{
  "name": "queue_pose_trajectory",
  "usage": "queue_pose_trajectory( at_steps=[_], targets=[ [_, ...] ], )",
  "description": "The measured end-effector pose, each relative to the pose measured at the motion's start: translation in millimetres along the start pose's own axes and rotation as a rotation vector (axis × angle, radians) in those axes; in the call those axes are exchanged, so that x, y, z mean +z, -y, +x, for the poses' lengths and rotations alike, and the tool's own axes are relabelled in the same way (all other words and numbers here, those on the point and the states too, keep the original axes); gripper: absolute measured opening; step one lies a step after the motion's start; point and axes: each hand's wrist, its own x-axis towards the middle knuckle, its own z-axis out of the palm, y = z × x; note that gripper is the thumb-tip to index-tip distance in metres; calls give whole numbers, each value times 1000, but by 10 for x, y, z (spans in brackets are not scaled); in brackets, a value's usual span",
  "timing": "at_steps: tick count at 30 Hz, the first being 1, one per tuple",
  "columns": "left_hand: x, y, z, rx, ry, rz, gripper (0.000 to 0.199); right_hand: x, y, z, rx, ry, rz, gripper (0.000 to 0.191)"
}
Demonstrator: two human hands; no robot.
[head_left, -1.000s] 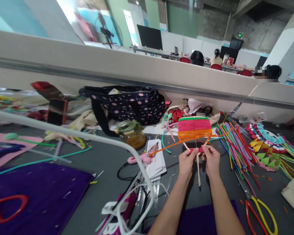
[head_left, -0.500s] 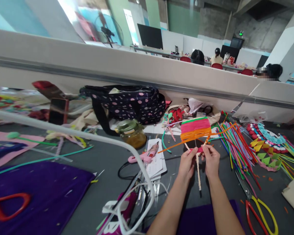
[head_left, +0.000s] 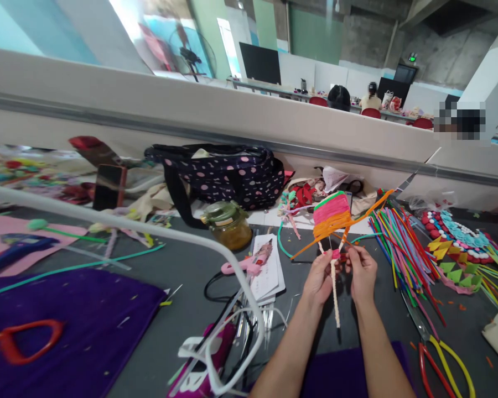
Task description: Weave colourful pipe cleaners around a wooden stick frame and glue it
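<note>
In the head view, the left hand [head_left: 320,276] pinches the pink-wrapped joint of a striped fuzzy pipe-cleaner panel [head_left: 332,214] on a cream stem; the right hand's [head_left: 362,271] fingertips curl close beside, their grip unclear, above the dark matte table [head_left: 182,326].

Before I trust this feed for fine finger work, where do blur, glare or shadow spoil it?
Head view: the red looped handle at lower left is smeared; the opening at upper left is blown out white; shadow darkens the grey tabletop between the forearms; around the small pink-wrapped joint, left hand and right hand look soft, so fine contact is unclear.
</note>
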Motion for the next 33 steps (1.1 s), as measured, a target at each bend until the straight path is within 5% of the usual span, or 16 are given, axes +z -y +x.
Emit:
queue_pose_trajectory(
  at_steps=[8,18,25,29,33],
  targets=[
    [46,-27,-40,-27,173,-141,27,1,135,-46,-38,1,-11,27],
    [-3,-7,0,7,126,-203,26,-48,445,-357,-231,-57,-51,19],
    [18,-30,-9,121,6,-111,31,-27,769,-869,-448,250,-234,11],
    [14,-19,-9,126,-56,32,32,121,806,-1056,-388,524,-358,17],
    [9,22,7,158,-50,96,32,486,628,-1100,-209,665,-408,16]
  ],
)
